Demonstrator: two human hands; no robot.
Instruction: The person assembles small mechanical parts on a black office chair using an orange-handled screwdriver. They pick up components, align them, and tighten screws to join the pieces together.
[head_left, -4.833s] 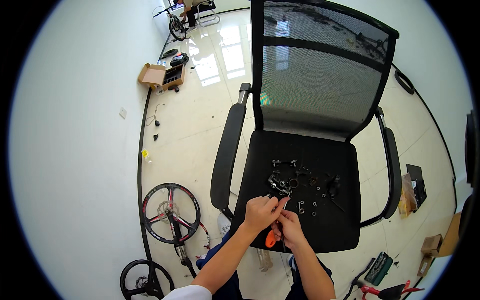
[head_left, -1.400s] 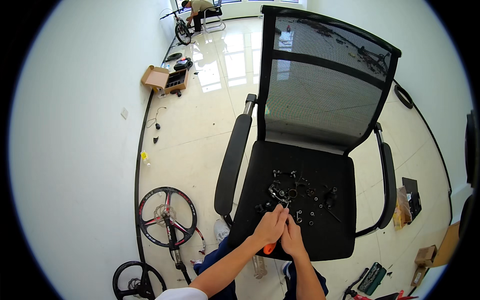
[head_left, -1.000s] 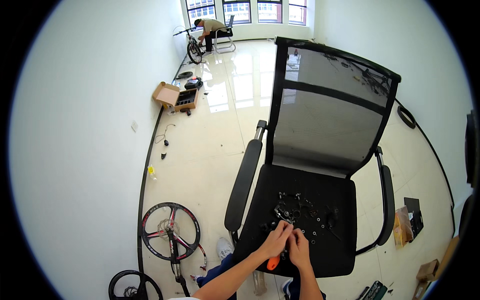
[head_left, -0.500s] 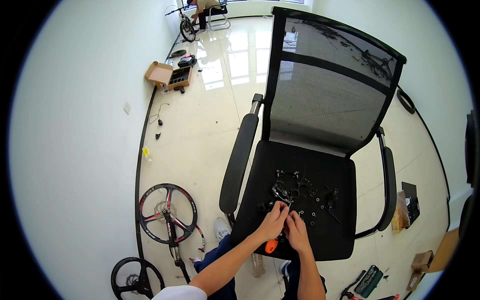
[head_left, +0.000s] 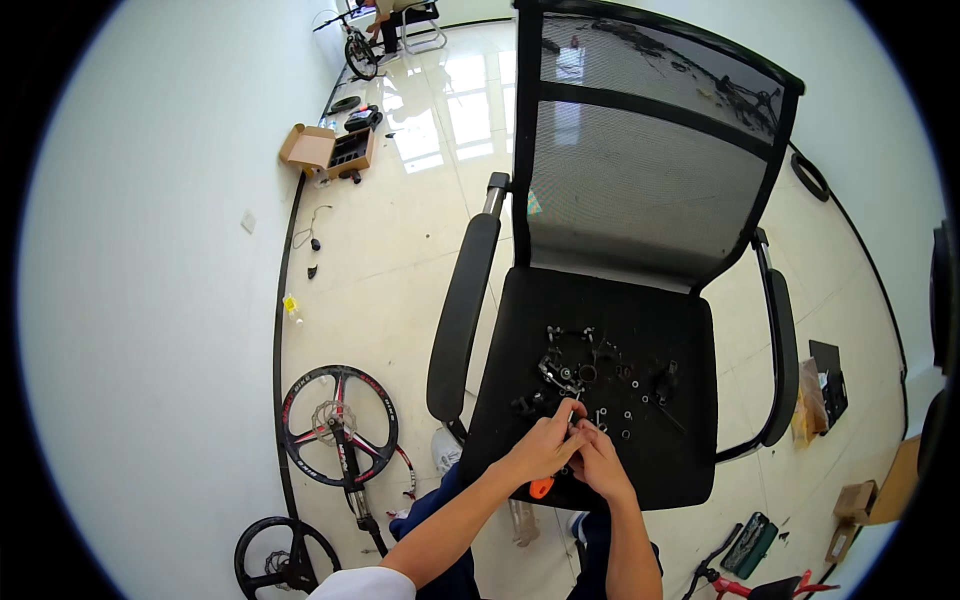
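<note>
My left hand [head_left: 543, 447] and my right hand [head_left: 604, 464] meet over the front of a black chair seat [head_left: 660, 325], fingers closed together. A slim, shiny metal piece shows at the left fingertips; what the hands hold between them is too small and hidden to name. Just below the left hand is an orange handle [head_left: 541, 488], its other end covered by the hands. Beyond the fingertips lie a silver and black bicycle brake part [head_left: 558, 374], a dark ring [head_left: 588, 373], several small washers and nuts [head_left: 627, 414], a black part [head_left: 665, 380] and a thin dark rod [head_left: 668, 416].
The chair has a mesh back [head_left: 650, 190] and armrests on both sides [head_left: 465, 310]. On the left floor are a three-spoke wheel with a fork [head_left: 340, 425] and another wheel [head_left: 285, 560]. An open cardboard box [head_left: 350, 150] stands farther off. A green case [head_left: 750, 545] lies at lower right.
The view has shifted slightly. My hands have drawn closer together, and the right fingers now overlap the left ones more. The loose parts keep their places on the seat.
</note>
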